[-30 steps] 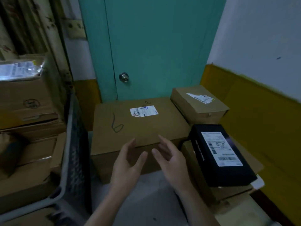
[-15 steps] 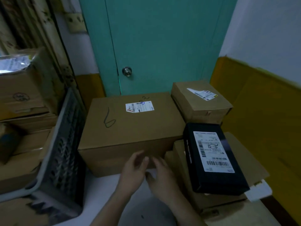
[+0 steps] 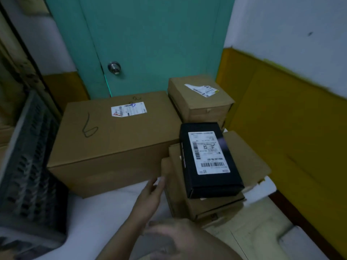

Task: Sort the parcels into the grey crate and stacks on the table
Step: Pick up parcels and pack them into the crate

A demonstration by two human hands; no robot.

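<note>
Both hands have left the large brown cardboard box [image 3: 112, 143]. The left hand [image 3: 151, 194], loose and empty, reaches for the flat brown cartons [image 3: 210, 207]. The right hand [image 3: 172, 239] is too blurred to judge. Next, likely: a 2-handed lift.

white table [image 3: 97, 212] | holds: big box [image 3: 116, 147]; grey crate [image 3: 28, 166]; box stack [image 3: 206, 207]

**Blur, crops, occlusions**

The right hand [image 3: 169, 236] is showing only as a blur (finger pose unreadable). The grey crate [image 3: 28, 166] is running off the left edge. The black box [image 3: 208, 182] is covering much of the brown boxes [image 3: 210, 205] beneath it. Its label [image 3: 208, 152] is printing too small to read.
</note>
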